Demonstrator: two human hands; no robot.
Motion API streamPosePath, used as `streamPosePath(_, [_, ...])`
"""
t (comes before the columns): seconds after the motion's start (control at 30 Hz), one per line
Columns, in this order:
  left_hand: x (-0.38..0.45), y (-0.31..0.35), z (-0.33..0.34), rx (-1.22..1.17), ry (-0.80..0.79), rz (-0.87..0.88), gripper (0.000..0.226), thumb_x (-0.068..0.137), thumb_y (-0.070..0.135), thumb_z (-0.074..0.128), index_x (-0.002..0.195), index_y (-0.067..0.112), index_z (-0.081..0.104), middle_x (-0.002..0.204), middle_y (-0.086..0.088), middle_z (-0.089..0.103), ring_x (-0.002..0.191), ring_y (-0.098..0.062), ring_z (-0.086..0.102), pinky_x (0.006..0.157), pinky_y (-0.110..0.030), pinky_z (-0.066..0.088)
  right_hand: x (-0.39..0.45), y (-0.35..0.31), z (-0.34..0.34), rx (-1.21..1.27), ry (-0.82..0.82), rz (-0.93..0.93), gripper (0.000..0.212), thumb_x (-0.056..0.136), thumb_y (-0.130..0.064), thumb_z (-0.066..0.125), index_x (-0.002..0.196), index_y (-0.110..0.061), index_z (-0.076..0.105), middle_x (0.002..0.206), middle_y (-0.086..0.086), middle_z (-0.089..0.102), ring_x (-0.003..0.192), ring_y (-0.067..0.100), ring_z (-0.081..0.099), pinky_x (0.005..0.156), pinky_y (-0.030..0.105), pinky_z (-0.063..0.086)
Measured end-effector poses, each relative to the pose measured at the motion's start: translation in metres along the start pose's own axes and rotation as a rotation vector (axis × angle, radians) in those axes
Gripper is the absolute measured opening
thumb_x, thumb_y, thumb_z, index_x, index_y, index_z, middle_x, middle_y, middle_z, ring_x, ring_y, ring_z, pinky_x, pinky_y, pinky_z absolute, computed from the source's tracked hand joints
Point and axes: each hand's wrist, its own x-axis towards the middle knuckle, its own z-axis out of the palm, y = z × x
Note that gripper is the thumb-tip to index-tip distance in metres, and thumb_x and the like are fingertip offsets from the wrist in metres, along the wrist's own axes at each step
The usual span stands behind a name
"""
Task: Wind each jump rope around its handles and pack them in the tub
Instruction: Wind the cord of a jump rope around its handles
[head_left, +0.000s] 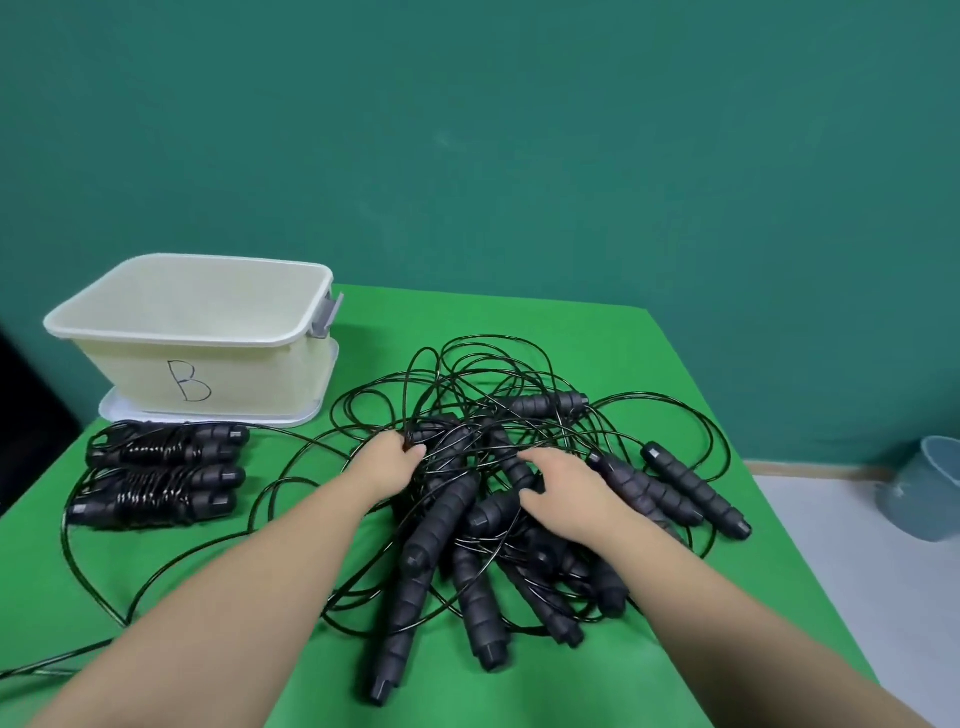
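**K:** Since both hands are already in the pile, grip status: left hand (397, 457) has fingers curled into the cords at the top of the tangle (488, 415); can't tell if it has one cord or several. Right hand (558, 486) rests fingers-down over a handle (496, 512), not clearly closed on it.

**R:** Handling?

**K:** Cords look thin, springy, slick, and will likely snag on each other. Foam handles look light and grippy. I'd grab handles, not cord, and find a matching pair first.

**R:** Where's everything else?

**K:** Tangle sits mid-table (649, 364). Wound ropes (166, 475) lie left of it, in front of the tub (197, 332). Tub interior looks empty, marked B.
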Motion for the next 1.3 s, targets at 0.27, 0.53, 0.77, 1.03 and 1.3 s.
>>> streamPosePath(0.27, [-0.005, -0.015, -0.011, 0.069, -0.013, 0.114, 0.049, 0.094, 0.040, 0.052, 0.126, 0.003, 0.052, 0.112, -0.016, 0.065, 0.101, -0.028, 0.060, 0.077, -0.028, 0.040, 0.007, 0.041, -0.012, -0.075, 0.102, 0.181, 0.059, 0.089, -0.030, 0.054, 0.145, -0.021, 0.036, 0.150, 0.004, 0.033, 0.140, 0.026, 0.024, 0.113, 0.045, 0.027])
streamPosePath(0.53, [-0.025, 0.015, -0.084, 0.262, -0.014, 0.361, 0.031, 0.093, 0.039, 0.052, 0.086, 0.011, 0.064, 0.067, 0.000, 0.058, 0.057, -0.014, 0.048, 0.054, -0.026, 0.038, 0.008, 0.019, -0.023, 0.066, 0.278, -0.038, 0.061, 0.090, -0.033, 0.060, 0.144, -0.015, 0.036, 0.148, 0.003, 0.041, 0.137, 0.021, 0.034, 0.114, 0.039, 0.028])
streamPosePath(0.77, [-0.044, 0.089, -0.132, 0.313, 0.087, 0.711, 0.010, 0.091, 0.016, 0.057, 0.098, 0.013, 0.063, 0.091, -0.002, 0.066, 0.084, -0.019, 0.057, 0.074, -0.030, 0.043, 0.010, -0.106, -0.081, 0.242, 0.257, -0.413, 0.051, 0.098, -0.029, 0.051, 0.144, -0.016, 0.033, 0.129, 0.005, 0.058, 0.115, 0.022, 0.054, 0.083, 0.028, 0.038])
streamPosePath(1.03, [-0.045, 0.091, -0.210, 0.495, 0.434, 0.593, 0.018, 0.086, 0.004, 0.050, 0.094, 0.020, 0.047, 0.092, 0.001, 0.049, 0.083, -0.022, 0.046, 0.068, -0.029, 0.033, 0.024, -0.108, -0.115, 0.027, 0.421, -0.314, 0.032, 0.104, -0.029, 0.032, 0.120, -0.011, 0.054, 0.094, 0.011, 0.065, 0.081, 0.029, 0.057, 0.069, 0.036, 0.044])
streamPosePath(1.3, [-0.038, 0.065, -0.271, 0.281, 0.696, 0.360, 0.007, 0.085, 0.014, 0.058, 0.090, 0.017, 0.054, 0.091, -0.001, 0.055, 0.087, -0.025, 0.052, 0.076, -0.034, 0.042, 0.036, -0.075, -0.112, 0.041, 0.396, -0.054, 0.031, 0.104, -0.024, 0.031, 0.110, -0.005, 0.054, 0.087, 0.011, 0.061, 0.077, 0.030, 0.056, 0.065, 0.035, 0.042])
